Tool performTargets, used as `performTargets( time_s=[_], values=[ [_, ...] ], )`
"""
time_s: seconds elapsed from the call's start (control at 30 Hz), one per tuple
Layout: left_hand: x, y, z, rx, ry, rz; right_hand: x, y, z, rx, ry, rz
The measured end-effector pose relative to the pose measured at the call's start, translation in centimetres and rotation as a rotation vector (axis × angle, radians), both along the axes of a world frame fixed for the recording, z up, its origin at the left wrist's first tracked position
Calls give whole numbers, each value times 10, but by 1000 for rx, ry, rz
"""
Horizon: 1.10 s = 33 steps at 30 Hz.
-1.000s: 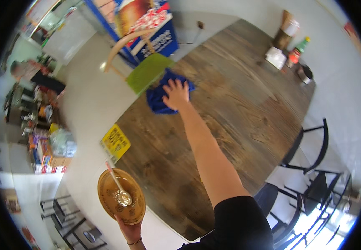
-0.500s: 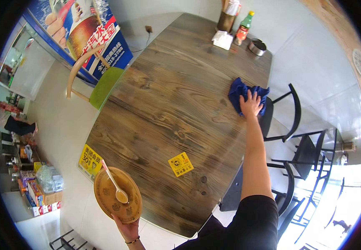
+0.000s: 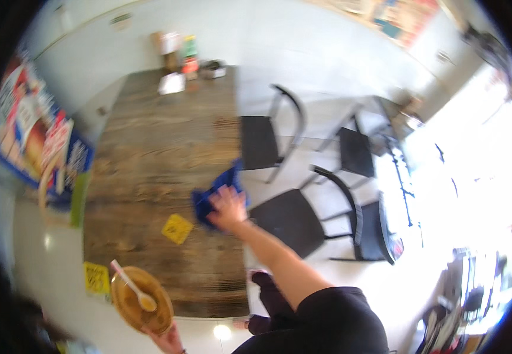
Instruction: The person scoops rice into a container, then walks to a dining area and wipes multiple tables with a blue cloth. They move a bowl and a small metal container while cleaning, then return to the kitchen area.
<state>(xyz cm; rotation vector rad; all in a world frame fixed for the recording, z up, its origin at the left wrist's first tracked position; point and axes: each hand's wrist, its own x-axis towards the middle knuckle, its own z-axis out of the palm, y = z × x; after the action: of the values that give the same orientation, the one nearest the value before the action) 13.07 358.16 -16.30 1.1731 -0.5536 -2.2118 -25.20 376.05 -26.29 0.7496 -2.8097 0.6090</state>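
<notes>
My left hand [image 3: 167,338] grips the rim of a tan bowl [image 3: 127,311] at the near left corner of the wooden table [image 3: 155,138]. Inside the tilted bowl rests a pale spoon [image 3: 146,302], its handle leaning over the far rim. My right hand [image 3: 227,206] lies with fingers spread on a crumpled blue cloth [image 3: 230,176], pressing it on the table near the right edge. Motion blurs the picture somewhat. Left of the cloth, a yellow square sticker [image 3: 177,229] shows on the tabletop.
At the table's far end stand a sauce bottle [image 3: 190,58], a utensil holder [image 3: 171,60], white napkins [image 3: 172,84] and a round metal dish [image 3: 213,69]. Black chairs [image 3: 288,218] line the right side. A green-seated chair [image 3: 79,199] is at the left; a yellow card [image 3: 96,277] marks the near-left edge.
My view has swung to the right. The right hand has drawn the blue cloth nearer along the table's right side, now close to the yellow sticker. The left hand still holds the bowl.
</notes>
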Motion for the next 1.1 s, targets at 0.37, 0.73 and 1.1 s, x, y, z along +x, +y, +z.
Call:
performTargets(
  time_s=[0.37, 0.73, 1.1],
  values=[
    [55, -80, -54, -98, 41, -633, 270, 33, 31, 119, -430, 221],
    [34, -58, -32, 27, 86, -637, 297, 32, 30, 190, -535, 298],
    [3, -76, -17, 70, 103, -660, 254, -22, 27, 344, -506, 335]
  ],
)
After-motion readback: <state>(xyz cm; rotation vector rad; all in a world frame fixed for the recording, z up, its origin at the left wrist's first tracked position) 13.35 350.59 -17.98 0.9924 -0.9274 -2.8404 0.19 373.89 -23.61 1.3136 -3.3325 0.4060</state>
